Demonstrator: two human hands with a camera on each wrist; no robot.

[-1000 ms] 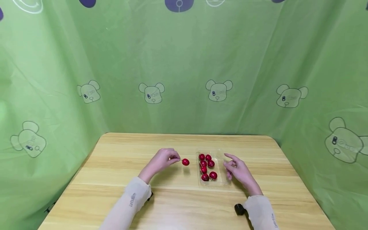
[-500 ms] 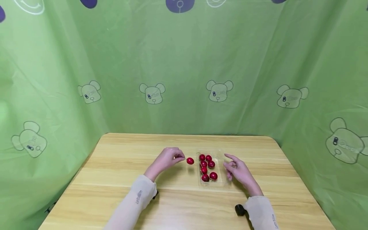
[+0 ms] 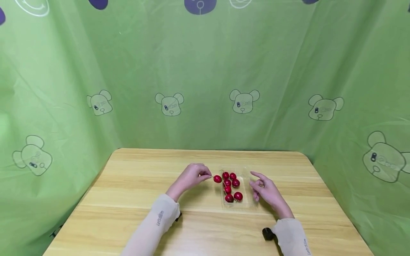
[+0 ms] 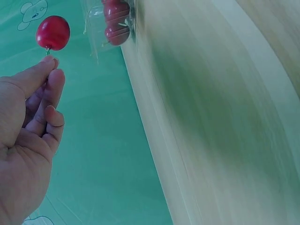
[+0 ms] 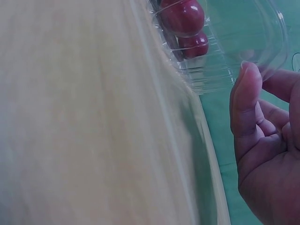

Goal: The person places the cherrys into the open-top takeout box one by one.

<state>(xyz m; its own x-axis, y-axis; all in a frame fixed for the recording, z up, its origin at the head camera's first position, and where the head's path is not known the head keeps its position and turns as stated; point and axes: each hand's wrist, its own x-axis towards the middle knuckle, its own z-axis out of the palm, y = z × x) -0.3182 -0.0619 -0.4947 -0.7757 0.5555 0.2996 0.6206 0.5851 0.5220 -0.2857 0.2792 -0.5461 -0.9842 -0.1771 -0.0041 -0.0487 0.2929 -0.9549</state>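
My left hand (image 3: 192,176) pinches a red cherry (image 3: 217,179) by its stem between thumb and fingertips. The cherry hangs in the air just outside the left edge of a clear plastic box (image 3: 245,190). The left wrist view shows the cherry (image 4: 53,33) whole, above the fingertips. Several red cherries (image 3: 235,183) lie inside the box, mostly in its left half. On the box's right side is my right hand (image 3: 266,190), its index finger stretched along the edge and the thumb close by. In the right wrist view, the thumb (image 5: 246,93) meets the box's clear wall.
The box stands on a light wooden table (image 3: 134,181) toward its far half. Behind and at both sides hangs a green curtain (image 3: 205,124) printed with bear heads. A dark wrist camera (image 3: 267,234) sits by the right sleeve.
My left hand has moved right with the cherry, bringing it up to the box's left edge. The right hand and the box have stayed in place.
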